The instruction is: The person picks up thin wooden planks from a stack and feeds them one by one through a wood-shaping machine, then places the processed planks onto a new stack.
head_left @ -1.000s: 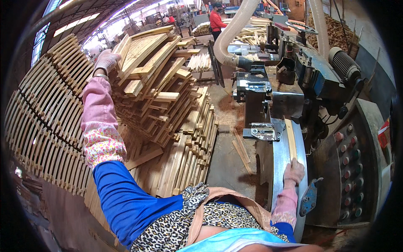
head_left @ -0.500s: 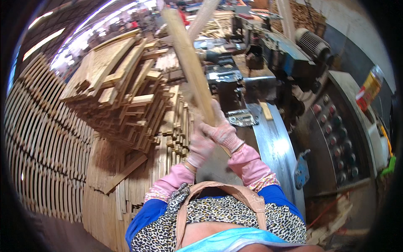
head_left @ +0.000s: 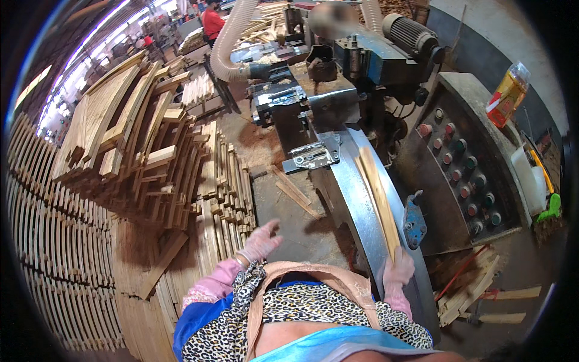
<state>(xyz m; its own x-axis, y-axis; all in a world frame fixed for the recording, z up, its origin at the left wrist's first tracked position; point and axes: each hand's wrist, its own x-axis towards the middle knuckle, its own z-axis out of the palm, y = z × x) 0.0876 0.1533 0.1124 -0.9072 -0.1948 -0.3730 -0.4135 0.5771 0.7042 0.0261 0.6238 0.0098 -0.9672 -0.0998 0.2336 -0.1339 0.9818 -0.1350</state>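
Observation:
A long wooden strip [head_left: 377, 202] lies lengthwise on the curved, shiny metal bed [head_left: 353, 205] of a woodworking machine. My right hand [head_left: 398, 267], in a pale pink glove, is closed round the strip's near end. The far end points toward the machine's dark metal guard [head_left: 336, 108]. My left hand [head_left: 262, 240], also gloved, hangs off to the left beside the stacked wood, fingers loosely apart and holding nothing. Right of the strip, a blue metal bracket [head_left: 415, 220] sits at the bed's edge.
Stacked wooden pieces [head_left: 160, 154] rise on the left, with curved slats [head_left: 66, 253] beyond. Loose strips [head_left: 295, 192] lie on the floor. A button panel [head_left: 464, 175] stands at the right, near a bottle [head_left: 508, 93]. A ribbed hose [head_left: 228, 42] and a person in red [head_left: 212, 23] are farther back.
The wooden strip, raised in both hands before, now lies on the metal bed. My left hand has let go and moved left; my right hand has moved right and down. The view has shifted.

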